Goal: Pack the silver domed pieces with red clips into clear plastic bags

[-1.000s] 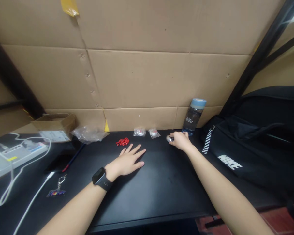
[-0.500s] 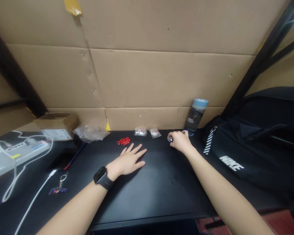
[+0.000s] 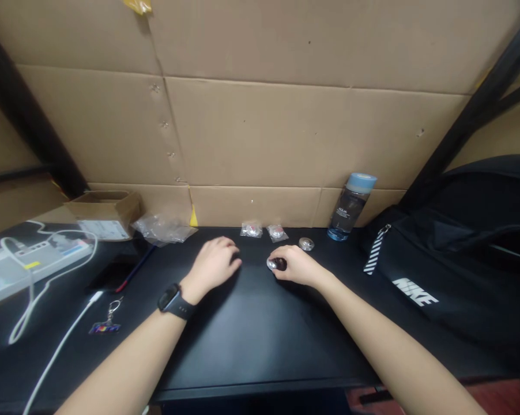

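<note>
One left hand curled up – can't tell if that grip's holding anything – then two little packets, one shiny round thing pinched at the tip of the right hand, another round piece beyond, one bottle.

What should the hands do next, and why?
Maybe the right hand should bring the shiny round piece slightly closer to the left hand: the right hand seems to grip the piece, and the left hand is curled nearby.
</note>
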{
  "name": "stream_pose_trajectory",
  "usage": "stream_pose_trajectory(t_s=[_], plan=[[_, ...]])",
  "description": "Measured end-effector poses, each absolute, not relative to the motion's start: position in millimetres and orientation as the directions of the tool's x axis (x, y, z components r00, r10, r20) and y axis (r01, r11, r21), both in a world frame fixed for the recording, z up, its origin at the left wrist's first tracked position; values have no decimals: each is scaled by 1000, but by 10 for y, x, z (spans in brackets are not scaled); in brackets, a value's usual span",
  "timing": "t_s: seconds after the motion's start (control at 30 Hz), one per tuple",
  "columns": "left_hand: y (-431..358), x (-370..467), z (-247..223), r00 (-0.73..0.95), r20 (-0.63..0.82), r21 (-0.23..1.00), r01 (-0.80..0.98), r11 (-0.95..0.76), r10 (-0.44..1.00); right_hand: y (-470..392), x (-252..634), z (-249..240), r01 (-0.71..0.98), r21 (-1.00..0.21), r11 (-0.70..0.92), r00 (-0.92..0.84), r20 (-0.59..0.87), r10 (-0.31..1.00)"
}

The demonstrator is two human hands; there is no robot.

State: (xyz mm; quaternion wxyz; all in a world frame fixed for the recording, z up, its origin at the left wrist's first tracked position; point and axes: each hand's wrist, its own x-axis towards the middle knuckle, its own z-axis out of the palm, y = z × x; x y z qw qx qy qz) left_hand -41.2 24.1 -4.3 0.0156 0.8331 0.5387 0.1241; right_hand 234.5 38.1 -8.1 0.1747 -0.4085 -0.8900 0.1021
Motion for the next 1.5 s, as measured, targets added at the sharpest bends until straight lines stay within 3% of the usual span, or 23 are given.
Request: stream_pose_trajectory(t_s=[0.1, 0.23, 0.57, 1.07, 1.33, 1.5], plan=[[398, -672, -17, 96, 315, 140, 979, -147, 944, 382, 2346, -84, 657, -351, 667, -623, 245, 742], [565, -1032, -108, -19, 217, 129, 992, -10, 976, 398, 2360, -93, 633, -366, 682, -632, 265, 729], [588, -948, -120, -114, 180, 204, 976, 76, 977, 425, 2362, -135, 614, -353, 706, -646, 289, 706], [460, -861, -68, -88, 170, 59, 995, 79, 981, 407, 2356, -120, 640, -339, 690, -638, 265, 723], [470, -897, -156, -96, 227, 19, 995, 94, 969, 397, 2298, -156, 519, -374, 769, -668, 383, 637], [484, -898, -215, -78, 275, 24, 997, 74, 958, 362, 2269, -160, 534, -370, 760, -640, 410, 649]])
